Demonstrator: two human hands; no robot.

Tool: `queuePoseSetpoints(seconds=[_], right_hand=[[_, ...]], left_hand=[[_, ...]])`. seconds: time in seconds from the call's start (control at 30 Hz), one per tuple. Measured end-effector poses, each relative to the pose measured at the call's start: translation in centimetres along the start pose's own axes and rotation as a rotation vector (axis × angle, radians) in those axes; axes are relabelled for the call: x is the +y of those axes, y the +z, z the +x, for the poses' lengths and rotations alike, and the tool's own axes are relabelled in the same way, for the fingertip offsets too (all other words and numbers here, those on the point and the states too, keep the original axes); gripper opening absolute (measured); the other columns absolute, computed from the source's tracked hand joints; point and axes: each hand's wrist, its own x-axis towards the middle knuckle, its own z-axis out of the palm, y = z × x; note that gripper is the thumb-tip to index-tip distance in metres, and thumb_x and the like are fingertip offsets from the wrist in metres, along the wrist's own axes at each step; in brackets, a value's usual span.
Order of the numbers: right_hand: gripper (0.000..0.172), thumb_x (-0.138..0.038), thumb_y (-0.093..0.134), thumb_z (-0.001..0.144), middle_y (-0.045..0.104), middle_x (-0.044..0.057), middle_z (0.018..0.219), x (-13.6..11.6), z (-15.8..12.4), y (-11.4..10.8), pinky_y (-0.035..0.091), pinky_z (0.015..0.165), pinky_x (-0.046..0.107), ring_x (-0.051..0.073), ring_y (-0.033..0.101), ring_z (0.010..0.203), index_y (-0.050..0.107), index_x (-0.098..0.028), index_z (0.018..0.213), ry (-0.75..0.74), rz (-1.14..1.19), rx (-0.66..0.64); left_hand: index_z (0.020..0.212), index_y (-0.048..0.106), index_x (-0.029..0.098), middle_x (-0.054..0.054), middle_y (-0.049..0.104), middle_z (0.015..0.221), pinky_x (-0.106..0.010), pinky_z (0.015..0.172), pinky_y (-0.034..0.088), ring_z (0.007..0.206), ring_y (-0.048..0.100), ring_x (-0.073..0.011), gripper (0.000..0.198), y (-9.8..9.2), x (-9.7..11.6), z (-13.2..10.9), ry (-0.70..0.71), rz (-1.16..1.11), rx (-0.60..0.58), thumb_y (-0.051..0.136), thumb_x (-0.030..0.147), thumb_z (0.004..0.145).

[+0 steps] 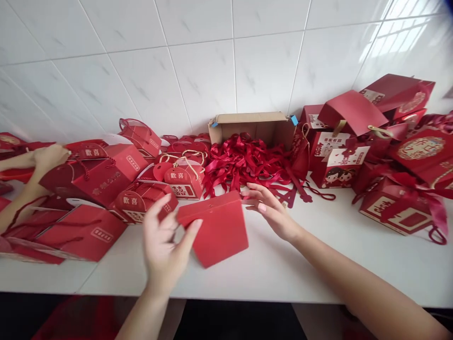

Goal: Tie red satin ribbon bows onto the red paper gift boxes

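A plain red gift box (221,231) is held above the front of the table, tilted. My left hand (169,241) grips its left side, with the thumb on the near face and the other fingers partly behind it. My right hand (274,210) is beside the top right corner, its fingers stretched and apart. Whether a fingertip touches the corner I cannot tell. Just beyond the box lies a heap of dark red ribbons (247,163), spilling from a cardboard box (253,123) turned toward me.
Red gift boxes with cord handles (184,177) crowd the left, where another person's hands (49,158) reach in. More red boxes (348,113) are piled at the right, one with a ribbon bow (396,205). A tiled wall (198,71) bounds the white table (283,278).
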Motion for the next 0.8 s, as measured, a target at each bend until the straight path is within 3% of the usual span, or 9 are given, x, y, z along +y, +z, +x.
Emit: queuePoseSetpoints(seconds=[0.07,0.17,0.4,0.53,0.6,0.67,0.73,0.8], right_hand=[[0.063,-0.046,0.065,0.080,0.053,0.006,0.126,-0.1,0.0,0.1,0.045,0.098,0.044,0.023,0.056,0.112,0.036,-0.036,0.136,-0.011,0.019,-0.023],[0.068,-0.042,0.067,0.081,0.060,0.006,0.115,-0.4,0.2,0.1,0.046,0.097,0.045,0.023,0.058,0.108,0.031,-0.036,0.138,-0.028,-0.040,0.075],[0.057,-0.037,0.068,0.081,0.064,0.002,0.101,-1.0,0.8,-0.8,0.049,0.092,0.042,0.021,0.060,0.102,0.041,-0.035,0.131,-0.126,-0.120,0.237],[0.048,-0.040,0.068,0.080,0.066,0.002,0.099,-0.8,0.7,-0.8,0.051,0.089,0.040,0.020,0.062,0.097,0.048,-0.034,0.123,-0.088,-0.131,0.231],[0.045,-0.041,0.069,0.079,0.066,0.002,0.099,-0.7,0.9,-0.7,0.052,0.088,0.039,0.019,0.063,0.096,0.051,-0.032,0.120,-0.080,-0.153,0.229],[0.047,-0.042,0.070,0.077,0.067,0.003,0.097,-0.9,1.8,-0.6,0.052,0.086,0.039,0.020,0.064,0.095,0.051,-0.030,0.118,-0.081,-0.216,0.213],[0.052,-0.043,0.073,0.075,0.068,0.003,0.096,-1.7,3.3,-0.8,0.053,0.084,0.038,0.021,0.064,0.095,0.050,-0.028,0.118,-0.111,-0.349,0.202],[0.050,-0.044,0.071,0.075,0.067,0.005,0.100,-3.5,5.2,-1.4,0.052,0.083,0.036,0.021,0.063,0.099,0.052,-0.026,0.117,-0.199,-0.524,0.264]], left_hand=[[0.133,0.036,0.029,-0.004,0.069,0.100,-0.034,0.091,0.051,0.099,0.067,-0.0231,0.076,4.2,-0.2,0.5,0.129,-0.047,-0.086,0.077,0.028,0.069],[0.140,0.030,0.030,-0.005,0.070,0.100,-0.034,0.091,0.051,0.098,0.067,-0.0226,0.083,7.0,-0.6,2.0,0.167,-0.119,-0.180,0.075,0.028,0.070],[0.141,0.033,0.033,-0.004,0.070,0.102,-0.032,0.086,0.053,0.098,0.065,-0.0227,0.085,6.8,0.3,5.2,0.030,-0.171,-0.495,0.077,0.026,0.069],[0.112,0.064,0.025,-0.006,0.071,0.100,-0.032,0.079,0.053,0.094,0.065,-0.0254,0.046,6.4,0.6,6.0,-0.025,-0.093,-0.603,0.076,0.031,0.068],[0.095,0.071,0.021,-0.007,0.070,0.095,-0.031,0.074,0.053,0.089,0.065,-0.0250,0.029,6.2,0.5,6.5,0.014,-0.026,-0.601,0.075,0.035,0.070],[0.085,0.073,0.020,-0.008,0.067,0.100,-0.030,0.074,0.052,0.093,0.063,-0.0251,0.023,6.1,0.1,7.3,0.120,0.037,-0.517,0.074,0.036,0.069],[0.081,0.072,0.019,-0.008,0.064,0.110,-0.029,0.079,0.051,0.103,0.060,-0.0257,0.021,5.8,-0.5,8.4,0.215,0.062,-0.400,0.074,0.036,0.069],[0.087,0.071,0.020,-0.007,0.065,0.110,-0.030,0.081,0.050,0.103,0.060,-0.0251,0.024,5.4,-1.3,9.5,0.201,0.036,-0.336,0.073,0.037,0.070]])
